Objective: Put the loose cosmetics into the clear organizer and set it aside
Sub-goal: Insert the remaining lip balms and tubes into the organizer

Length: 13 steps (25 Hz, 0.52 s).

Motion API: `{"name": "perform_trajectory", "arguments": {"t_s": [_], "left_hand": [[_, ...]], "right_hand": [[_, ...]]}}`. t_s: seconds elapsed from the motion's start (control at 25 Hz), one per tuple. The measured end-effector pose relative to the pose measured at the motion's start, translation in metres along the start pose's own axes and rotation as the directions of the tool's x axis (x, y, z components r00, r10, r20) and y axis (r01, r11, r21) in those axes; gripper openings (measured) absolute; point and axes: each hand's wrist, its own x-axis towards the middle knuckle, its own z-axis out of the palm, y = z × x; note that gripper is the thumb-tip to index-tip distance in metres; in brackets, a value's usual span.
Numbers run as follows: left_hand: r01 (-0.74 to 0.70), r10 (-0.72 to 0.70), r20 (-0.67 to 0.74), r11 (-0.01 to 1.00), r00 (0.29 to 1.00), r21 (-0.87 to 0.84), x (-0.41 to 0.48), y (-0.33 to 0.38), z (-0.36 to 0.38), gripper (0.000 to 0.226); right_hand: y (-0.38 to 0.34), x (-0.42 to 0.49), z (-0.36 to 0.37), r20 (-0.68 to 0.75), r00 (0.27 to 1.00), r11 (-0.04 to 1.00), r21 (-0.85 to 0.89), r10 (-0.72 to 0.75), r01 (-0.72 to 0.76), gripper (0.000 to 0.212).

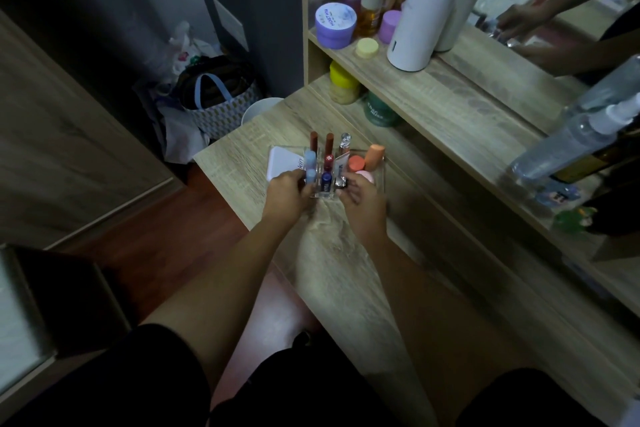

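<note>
The clear organizer (pixel 379 180) stands on the wooden table, filled with cosmetics: two red lip tubes (pixel 329 144), light blue sticks (pixel 310 163), a dark blue stick (pixel 326 182), a white tube, an orange sponge (pixel 375 157) and round orange and pink pots (pixel 356 163). A flat white compact (pixel 282 163) fills its left section. My left hand (pixel 285 198) grips the organizer's near left side. My right hand (pixel 363 199) grips its near right side, fingers by a small dark item (pixel 341 183).
A raised shelf (pixel 433 87) on the right carries purple jars, bottles and two white cylinders (pixel 422 17), with yellow and green jars beneath. A mirror stands behind. Clear spray bottles (pixel 571 139) lie at far right. Bags and a white bin (pixel 258 111) sit on the floor to the left.
</note>
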Motion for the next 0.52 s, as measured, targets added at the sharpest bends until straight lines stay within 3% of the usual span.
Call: {"name": "perform_trajectory", "arguments": {"t_s": [0.28, 0.52], "left_hand": [[-0.008, 0.008, 0.001, 1.0, 1.0, -0.025, -0.0038, -0.0007, 0.0015, 0.023], [0.004, -0.005, -0.006, 0.999, 1.0, -0.048, -0.0047, -0.002, 0.0011, 0.022]], "right_hand": [[-0.0001, 0.0043, 0.0056, -0.055, 0.996, 0.973, -0.221, -0.075, 0.061, 0.033], [-0.0006, 0.0041, 0.0085, -0.066, 0.997, 0.967, -0.252, -0.045, 0.027, 0.033]]}}
